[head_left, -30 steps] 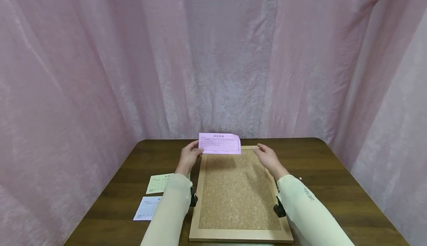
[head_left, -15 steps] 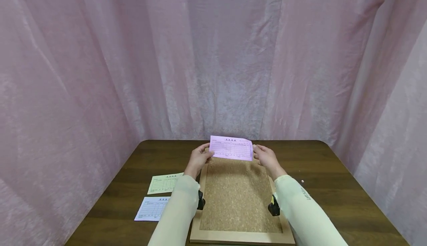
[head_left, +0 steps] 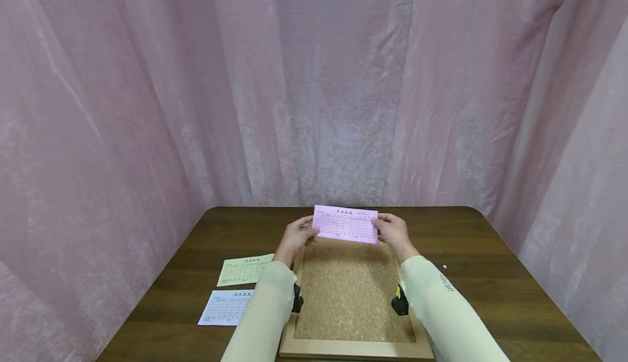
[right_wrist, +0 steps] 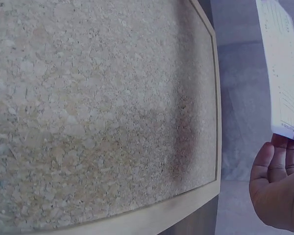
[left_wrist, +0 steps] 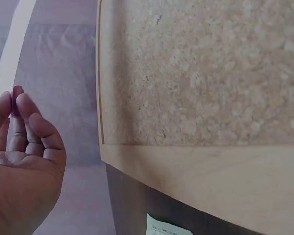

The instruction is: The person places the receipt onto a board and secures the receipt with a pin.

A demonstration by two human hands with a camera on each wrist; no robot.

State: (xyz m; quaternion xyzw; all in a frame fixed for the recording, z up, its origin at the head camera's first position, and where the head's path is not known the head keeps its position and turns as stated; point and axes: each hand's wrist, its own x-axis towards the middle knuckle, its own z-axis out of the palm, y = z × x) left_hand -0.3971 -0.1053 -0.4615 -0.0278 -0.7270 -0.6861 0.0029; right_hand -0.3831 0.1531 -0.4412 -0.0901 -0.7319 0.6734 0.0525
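Note:
A pink printed form slip (head_left: 345,224) is held up over the far end of a wood-framed cork board (head_left: 355,291). At its left edge my left hand (head_left: 295,236) pinches it between thumb and fingers; the left wrist view shows the slip (left_wrist: 12,54) edge-on in the fingertips of that hand (left_wrist: 29,152). My right hand (head_left: 394,233) pinches the opposite edge, and in the right wrist view the slip (right_wrist: 283,68) rises from the fingers of this hand (right_wrist: 279,181). The board's far frame edge is hidden behind the slip in the head view.
Left of the board, a green form slip (head_left: 242,270) and a blue-white one (head_left: 223,307) lie on the dark wooden table (head_left: 171,291). A tiny shiny object (head_left: 445,267) lies on the table at the right. Pink curtains (head_left: 338,89) hang behind.
The slip has moved right and slightly down in my left hand. My right hand, apart from it a second ago, has taken hold of its right edge.

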